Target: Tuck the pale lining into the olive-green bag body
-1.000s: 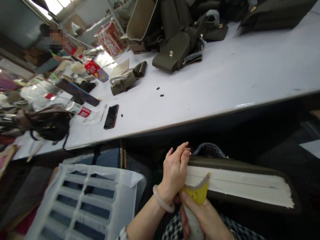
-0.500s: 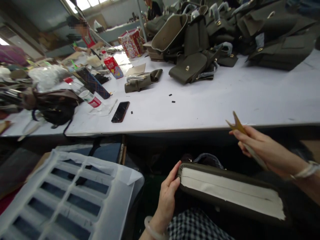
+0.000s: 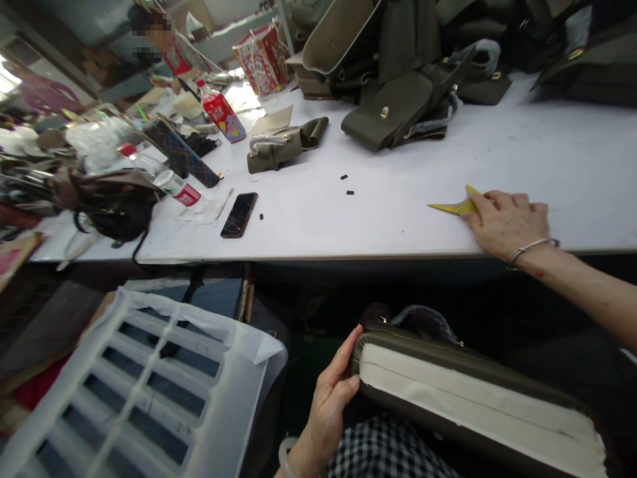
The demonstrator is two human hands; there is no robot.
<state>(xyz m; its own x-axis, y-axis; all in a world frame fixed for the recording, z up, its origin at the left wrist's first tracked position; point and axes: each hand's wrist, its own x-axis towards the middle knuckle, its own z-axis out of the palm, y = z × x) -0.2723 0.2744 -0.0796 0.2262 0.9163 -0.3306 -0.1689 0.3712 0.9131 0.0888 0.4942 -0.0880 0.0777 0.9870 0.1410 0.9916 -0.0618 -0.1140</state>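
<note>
Left hand (image 3: 331, 398): grip curled round the near end of the olive bag (image 3: 478, 398) on the lap; keep it steady.
Right hand (image 3: 507, 222): palm down, fingers pressing the yellow scraper (image 3: 455, 206) flat on the desk (image 3: 398, 219).

Both arms bare, no sleeves in view. Left hand (image 3: 331, 405): pale, smooth bangle (image 3: 284, 458) at wrist. Right hand (image 3: 505, 222): thin silver bracelet (image 3: 528, 248) at wrist. Black-and-white checked garment (image 3: 385, 451) over lap, near edge.

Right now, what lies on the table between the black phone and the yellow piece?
Head view: two small black bits between the phone and the yellow piece; otherwise bare white table.
</note>
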